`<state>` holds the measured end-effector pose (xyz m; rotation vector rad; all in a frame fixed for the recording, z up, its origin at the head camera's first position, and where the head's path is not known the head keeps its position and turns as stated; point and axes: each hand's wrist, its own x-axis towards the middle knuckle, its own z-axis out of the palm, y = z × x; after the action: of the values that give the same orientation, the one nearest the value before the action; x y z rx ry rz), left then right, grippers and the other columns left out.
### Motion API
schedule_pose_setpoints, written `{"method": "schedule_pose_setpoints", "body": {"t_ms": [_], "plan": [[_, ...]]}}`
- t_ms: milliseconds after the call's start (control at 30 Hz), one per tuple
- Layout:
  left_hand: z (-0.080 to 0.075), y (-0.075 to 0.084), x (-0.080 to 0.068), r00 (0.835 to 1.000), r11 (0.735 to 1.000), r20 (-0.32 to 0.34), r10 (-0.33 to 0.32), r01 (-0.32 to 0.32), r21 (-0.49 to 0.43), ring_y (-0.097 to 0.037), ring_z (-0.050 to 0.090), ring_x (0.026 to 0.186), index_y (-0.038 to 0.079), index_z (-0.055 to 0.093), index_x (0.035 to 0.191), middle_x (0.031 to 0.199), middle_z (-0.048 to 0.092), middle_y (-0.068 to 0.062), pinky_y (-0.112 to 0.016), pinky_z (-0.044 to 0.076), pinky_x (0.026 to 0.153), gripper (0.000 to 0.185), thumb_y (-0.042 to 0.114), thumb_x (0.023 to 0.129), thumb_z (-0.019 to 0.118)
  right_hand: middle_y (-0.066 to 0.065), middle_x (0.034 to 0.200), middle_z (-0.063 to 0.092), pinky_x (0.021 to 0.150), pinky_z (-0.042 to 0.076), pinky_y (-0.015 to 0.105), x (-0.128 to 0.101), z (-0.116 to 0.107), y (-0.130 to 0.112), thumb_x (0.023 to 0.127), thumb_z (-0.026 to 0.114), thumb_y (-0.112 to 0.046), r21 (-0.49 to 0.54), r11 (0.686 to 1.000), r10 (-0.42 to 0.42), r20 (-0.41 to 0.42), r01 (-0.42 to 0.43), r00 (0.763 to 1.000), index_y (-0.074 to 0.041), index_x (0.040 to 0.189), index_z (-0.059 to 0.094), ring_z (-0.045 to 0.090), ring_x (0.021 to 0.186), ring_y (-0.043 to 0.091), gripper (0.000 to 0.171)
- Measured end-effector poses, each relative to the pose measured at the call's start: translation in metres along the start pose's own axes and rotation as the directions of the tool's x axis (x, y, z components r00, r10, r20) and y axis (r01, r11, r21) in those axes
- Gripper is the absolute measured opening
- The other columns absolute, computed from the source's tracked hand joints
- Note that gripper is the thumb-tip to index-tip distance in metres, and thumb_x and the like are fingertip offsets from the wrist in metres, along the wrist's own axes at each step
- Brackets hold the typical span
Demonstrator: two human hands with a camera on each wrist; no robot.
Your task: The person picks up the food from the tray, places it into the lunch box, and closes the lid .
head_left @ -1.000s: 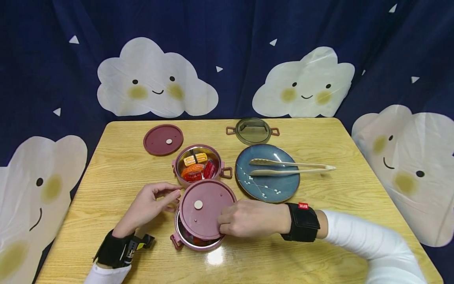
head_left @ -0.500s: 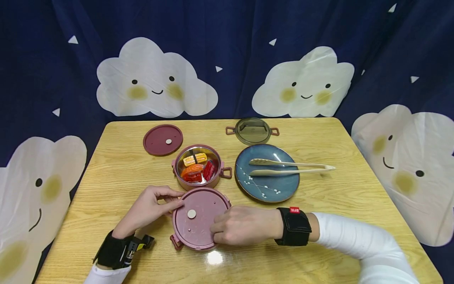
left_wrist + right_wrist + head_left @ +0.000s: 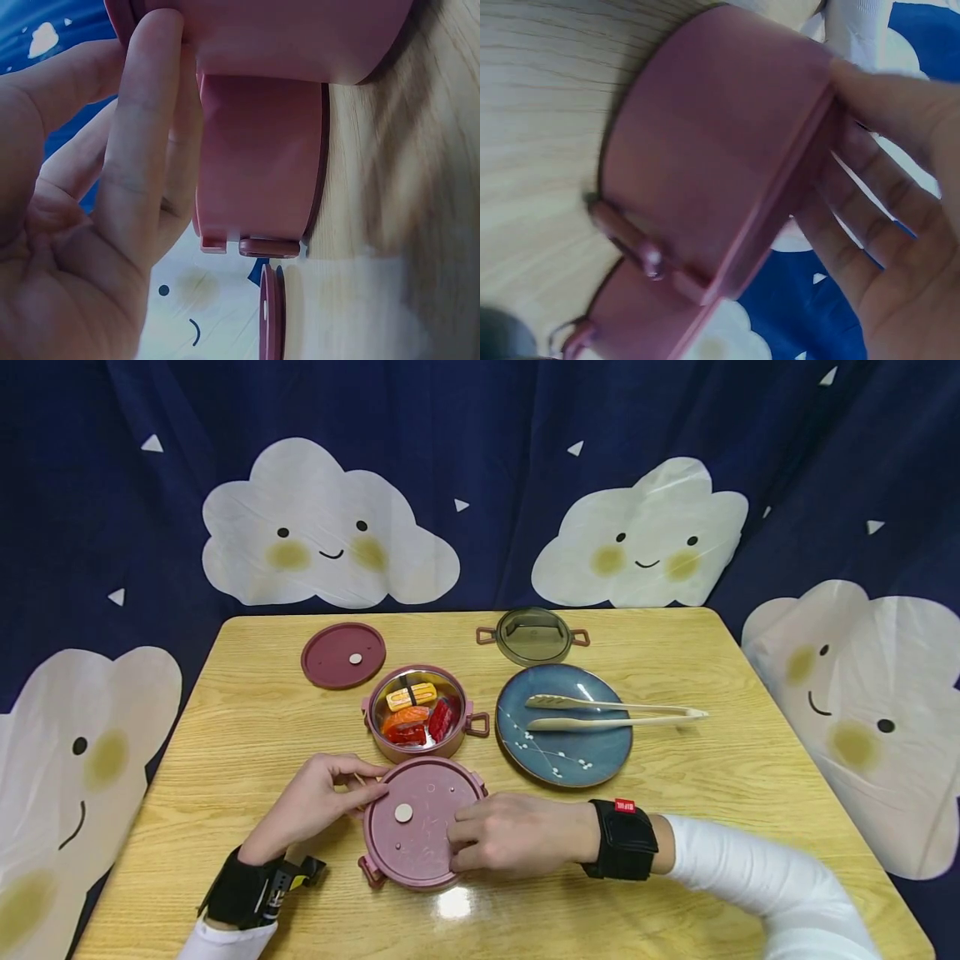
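At the near edge of the table, the pink lid lies on its container, both hands, left hand and right hand, touching it with relaxed fingers; pressing evenly around the rim should seat it well.

light wooden table; behind, navy curtain with smiling white clouds.
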<state>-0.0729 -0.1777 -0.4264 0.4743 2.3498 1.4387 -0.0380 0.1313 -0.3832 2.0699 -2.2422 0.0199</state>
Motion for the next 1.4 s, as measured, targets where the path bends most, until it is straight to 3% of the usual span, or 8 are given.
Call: {"method": "schedule_pose_setpoints", "body": {"t_ms": [200, 367, 500, 600, 833, 1033, 1133, 1400], "plan": [[0.004, 0.004, 0.0, 0.997, 0.992, -0.058, 0.054, -0.047, 0.115, -0.003, 0.064, 0.079, 0.015, 0.083, 0.109, 0.091, 0.079, 0.001, -0.024, 0.052, 0.064, 0.017, 0.02, 0.093, 0.082, -0.008, 0.12, 0.066, 0.096, 0.052, 0.021, -0.008, 0.009, 0.009, 0.1, 0.07, -0.049, 0.156, 0.982, 0.119, -0.095, -0.103, 0.988, -0.024, 0.125, 0.074, 0.061, 0.112, 0.007, 0.036], [0.008, 0.011, -0.001, 0.989, 0.968, -0.111, 0.095, -0.066, 0.241, -0.005, 0.066, 0.086, 0.019, 0.083, 0.108, 0.097, 0.079, 0.005, -0.021, 0.05, 0.068, 0.016, 0.024, 0.093, 0.083, 0.003, 0.151, 0.058, 0.119, 0.045, 0.033, -0.013, 0.014, 0.015, 0.095, 0.068, -0.063, 0.197, 0.951, 0.255, -0.07, -0.238, 0.964, -0.02, 0.146, 0.062, 0.055, 0.141, 0.018, 0.067], [0.011, 0.019, -0.008, 0.991, 0.951, -0.095, 0.095, -0.062, 0.302, -0.013, 0.07, 0.097, 0.016, 0.078, 0.118, 0.105, 0.074, 0.003, -0.025, 0.06, 0.076, 0.034, 0.037, 0.091, 0.083, 0.008, 0.167, 0.043, 0.127, 0.037, 0.041, -0.016, 0.017, 0.018, 0.091, 0.061, -0.078, 0.185, 0.924, 0.344, -0.01, -0.336, 0.939, -0.017, 0.158, 0.048, 0.042, 0.155, 0.025, 0.092], [0.015, 0.025, -0.016, 0.992, 0.917, -0.067, 0.105, -0.071, 0.392, -0.017, 0.07, 0.104, 0.014, 0.073, 0.129, 0.11, 0.069, 0.004, -0.034, 0.062, 0.085, 0.059, 0.054, 0.087, 0.083, 0.009, 0.173, 0.034, 0.128, 0.035, 0.042, -0.017, 0.02, 0.018, 0.087, 0.06, -0.084, 0.175, 0.907, 0.386, 0.013, -0.383, 0.922, -0.016, 0.162, 0.042, 0.035, 0.159, 0.026, 0.102], [0.03, 0.027, -0.029, 0.976, 0.785, -0.029, 0.218, -0.158, 0.598, -0.023, 0.058, 0.127, 0.008, 0.059, 0.149, 0.137, 0.06, -0.004, -0.047, 0.057, 0.1, 0.104, 0.077, 0.074, 0.081, 0.006, 0.176, 0.028, 0.126, 0.038, 0.043, -0.014, 0.023, 0.016, 0.082, 0.058, -0.09, 0.147, 0.879, 0.453, 0.04, -0.454, 0.89, -0.018, 0.166, 0.035, 0.035, 0.159, 0.026, 0.112], [0.037, 0.025, -0.034, 0.956, 0.692, 0.003, 0.294, -0.215, 0.69, -0.022, 0.057, 0.121, 0.002, 0.057, 0.15, 0.132, 0.06, -0.006, -0.043, 0.056, 0.097, 0.121, 0.091, 0.068, 0.072, 0.004, 0.175, 0.029, 0.121, 0.044, 0.042, -0.009, 0.024, 0.015, 0.078, 0.055, -0.096, 0.154, 0.849, 0.499, 0.079, -0.505, 0.863, -0.018, 0.166, 0.034, 0.043, 0.152, 0.022, 0.119], [0.038, 0.025, -0.035, 0.954, 0.674, 0.015, 0.298, -0.221, 0.705, -0.02, 0.058, 0.119, 0.002, 0.058, 0.149, 0.131, 0.061, -0.006, -0.042, 0.057, 0.095, 0.124, 0.095, 0.067, 0.067, 0.006, 0.173, 0.034, 0.117, 0.047, 0.038, -0.006, 0.025, 0.015, 0.075, 0.055, -0.098, 0.132, 0.851, 0.501, 0.081, -0.508, 0.861, -0.014, 0.165, 0.036, 0.047, 0.145, 0.019, 0.124], [0.039, 0.027, -0.035, 0.959, 0.681, 0.007, 0.282, -0.205, 0.702, -0.017, 0.059, 0.113, 0.005, 0.062, 0.146, 0.125, 0.06, -0.004, -0.039, 0.058, 0.091, 0.124, 0.097, 0.062, 0.066, 0.009, 0.167, 0.044, 0.105, 0.053, 0.033, -0.001, 0.021, 0.014, 0.07, 0.063, -0.097, 0.124, 0.854, 0.502, 0.06, -0.506, 0.863, -0.01, 0.16, 0.044, 0.053, 0.131, 0.017, 0.127]]}}
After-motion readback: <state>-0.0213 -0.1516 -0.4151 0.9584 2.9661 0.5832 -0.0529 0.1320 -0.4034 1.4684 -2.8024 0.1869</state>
